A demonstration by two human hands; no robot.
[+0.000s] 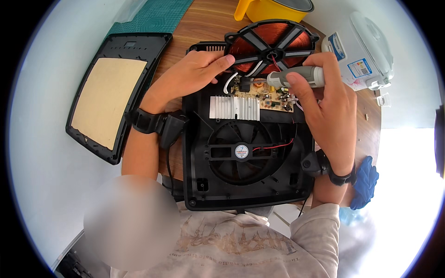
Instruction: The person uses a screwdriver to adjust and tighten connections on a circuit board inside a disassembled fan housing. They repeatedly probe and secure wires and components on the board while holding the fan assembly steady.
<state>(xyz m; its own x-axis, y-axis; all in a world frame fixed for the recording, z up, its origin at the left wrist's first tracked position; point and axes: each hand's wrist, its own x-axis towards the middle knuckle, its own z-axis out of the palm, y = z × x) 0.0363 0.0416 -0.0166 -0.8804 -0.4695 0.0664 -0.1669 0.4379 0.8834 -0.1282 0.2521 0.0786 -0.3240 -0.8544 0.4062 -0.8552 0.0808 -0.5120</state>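
Note:
An induction cooker's black lower housing point(194, 176) lies before me, its inside exposed. My left hand point(199, 67) grips the left edge of the round copper induction coil point(248, 45), which is tilted up at the back; the thumb shows on its frame and the other fingers are partly hidden. In my right hand point(327, 99) is a screwdriver point(296, 78) with a grey handle. Its shaft points left over the circuit board point(273, 97), near a black component and a white wire point(228, 83). Whether the tip touches anything I cannot tell.
A silver heat sink point(234, 108) and a black fan point(241, 169) sit in the housing. The removed black cover point(106, 92) lies left. A green cutting mat point(150, 18), yellow pot point(273, 11) and white appliance point(359, 55) stand farther back; blue cloth point(365, 183) lies right.

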